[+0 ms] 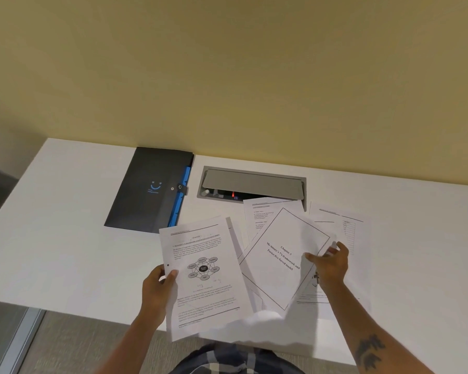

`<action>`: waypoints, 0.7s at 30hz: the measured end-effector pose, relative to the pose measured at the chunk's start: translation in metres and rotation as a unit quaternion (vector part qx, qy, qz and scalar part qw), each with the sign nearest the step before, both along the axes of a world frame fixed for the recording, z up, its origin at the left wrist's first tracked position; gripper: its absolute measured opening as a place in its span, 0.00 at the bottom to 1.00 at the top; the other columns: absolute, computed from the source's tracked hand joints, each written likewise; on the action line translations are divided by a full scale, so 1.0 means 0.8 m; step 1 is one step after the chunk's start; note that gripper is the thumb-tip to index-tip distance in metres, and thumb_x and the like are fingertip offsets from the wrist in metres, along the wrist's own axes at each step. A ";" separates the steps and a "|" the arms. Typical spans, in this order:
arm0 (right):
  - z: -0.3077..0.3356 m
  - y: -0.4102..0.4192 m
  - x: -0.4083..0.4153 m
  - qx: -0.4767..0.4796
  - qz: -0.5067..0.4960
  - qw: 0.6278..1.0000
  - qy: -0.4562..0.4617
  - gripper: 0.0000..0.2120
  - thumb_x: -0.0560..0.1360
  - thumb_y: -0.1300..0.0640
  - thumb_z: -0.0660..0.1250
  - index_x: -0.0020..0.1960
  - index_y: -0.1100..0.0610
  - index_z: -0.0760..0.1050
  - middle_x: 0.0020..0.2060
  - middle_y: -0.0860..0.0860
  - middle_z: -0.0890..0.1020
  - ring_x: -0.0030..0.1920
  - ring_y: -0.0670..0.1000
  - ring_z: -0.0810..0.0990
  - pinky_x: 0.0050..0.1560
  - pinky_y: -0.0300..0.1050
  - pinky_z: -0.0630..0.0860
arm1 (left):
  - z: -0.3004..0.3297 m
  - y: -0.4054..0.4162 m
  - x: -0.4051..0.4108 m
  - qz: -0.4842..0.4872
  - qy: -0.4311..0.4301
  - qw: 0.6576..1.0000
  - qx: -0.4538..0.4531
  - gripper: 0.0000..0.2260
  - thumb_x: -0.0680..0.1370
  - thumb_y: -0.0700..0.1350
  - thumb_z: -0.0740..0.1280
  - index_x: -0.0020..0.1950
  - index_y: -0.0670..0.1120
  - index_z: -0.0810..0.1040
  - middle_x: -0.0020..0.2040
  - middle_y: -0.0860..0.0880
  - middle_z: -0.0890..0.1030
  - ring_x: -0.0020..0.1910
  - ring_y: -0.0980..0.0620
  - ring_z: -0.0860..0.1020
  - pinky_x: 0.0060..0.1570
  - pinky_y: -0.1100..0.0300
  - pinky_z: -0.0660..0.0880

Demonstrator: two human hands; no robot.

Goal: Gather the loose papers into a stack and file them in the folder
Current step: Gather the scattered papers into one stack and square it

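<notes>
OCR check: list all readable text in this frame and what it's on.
"Chapter 3 / Mc-kinsey's 7's framework and Porter five forces model": bordered white title sheet, held by the right hand.
"CHAPTER 1": heading on the white diagram page in the left hand; its underlined title, body and diagram labels are too blurred.
Black folder with blue tabs: smiley logo, caption unreadable.
Other white sheets: too small.

White framed title sheet (283, 259): "Chapter 3, McKinsey's 7's framework and Porter five forces model". White printed diagram page (203, 268): heading "CHAPTER 1"; body text illegible.
</notes>
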State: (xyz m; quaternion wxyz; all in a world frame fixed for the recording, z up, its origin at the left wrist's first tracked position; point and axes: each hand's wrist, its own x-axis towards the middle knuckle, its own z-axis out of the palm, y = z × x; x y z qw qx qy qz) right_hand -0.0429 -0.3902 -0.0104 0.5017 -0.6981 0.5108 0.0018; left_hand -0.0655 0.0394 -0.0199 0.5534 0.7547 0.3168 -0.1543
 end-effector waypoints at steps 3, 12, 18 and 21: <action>-0.001 -0.005 -0.007 -0.032 0.041 0.998 0.034 0.17 0.67 0.65 0.83 0.37 0.61 0.73 0.34 0.56 0.77 0.38 0.57 0.75 0.43 0.50 0.76 | -0.002 -0.002 -0.001 0.005 0.016 1.000 -0.001 0.01 0.82 0.44 0.70 0.52 0.48 0.80 0.50 0.50 0.87 0.46 0.45 0.87 0.36 0.59 0.81; 0.066 -0.018 -0.022 -0.275 0.177 0.936 -0.127 0.23 0.80 0.58 0.71 0.34 0.52 0.60 0.26 0.46 0.64 0.27 0.44 0.61 0.29 0.37 0.63 | 0.004 -0.007 -0.005 -0.024 -0.004 1.000 -0.010 0.03 0.83 0.45 0.68 0.52 0.46 0.80 0.51 0.48 0.87 0.48 0.43 0.86 0.43 0.52 0.82; 0.148 -0.028 -0.032 -0.171 0.217 0.946 -0.170 0.14 0.79 0.52 0.74 0.41 0.58 0.75 0.34 0.59 0.81 0.29 0.49 0.71 0.30 0.37 0.68 | 0.012 -0.012 -0.007 -0.030 -0.004 0.999 -0.014 0.04 0.83 0.44 0.67 0.50 0.48 0.80 0.51 0.49 0.87 0.50 0.43 0.85 0.42 0.55 0.80; 0.168 -0.017 -0.033 -0.056 0.220 0.956 -0.188 0.05 0.78 0.55 0.76 0.47 0.56 0.84 0.39 0.54 0.88 0.30 0.49 0.82 0.30 0.40 0.78 | 0.016 -0.017 -0.007 -0.034 -0.001 0.999 -0.031 0.03 0.83 0.45 0.67 0.52 0.49 0.80 0.52 0.49 0.87 0.51 0.43 0.85 0.45 0.53 0.82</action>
